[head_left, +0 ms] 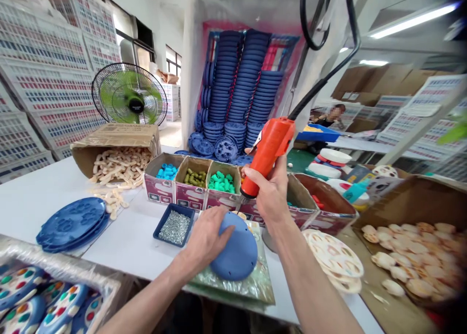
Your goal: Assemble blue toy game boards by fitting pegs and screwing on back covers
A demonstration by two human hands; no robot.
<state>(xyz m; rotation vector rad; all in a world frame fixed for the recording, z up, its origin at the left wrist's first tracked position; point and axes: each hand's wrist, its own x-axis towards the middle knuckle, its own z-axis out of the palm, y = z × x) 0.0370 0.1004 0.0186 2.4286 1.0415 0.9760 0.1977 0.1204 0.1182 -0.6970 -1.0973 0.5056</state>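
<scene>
My right hand [272, 193] is wrapped around a red-orange electric screwdriver [268, 149], held tilted with its dark nose pointing down. The bit end is near the far edge of a round blue plastic disc [237, 251]; I cannot tell whether it touches. My left hand [209, 231] grips the disc's upper left edge, thumb lying on top. Small holes show near the rim. Beneath the disc is a plastic-wrapped green pad [264, 275]. A dark blue tray of small metal screws [175, 227] sits left of my left hand.
Cardboard bins [191, 197] of coloured plastic parts line the back. Blue plates [73, 222] lie at left, cream discs [333, 256] at right. A box of cream parts [120, 166], a fan [129, 93], stacked blue discs [237, 81] and a crate of finished-looking pieces [51, 295] surround the table.
</scene>
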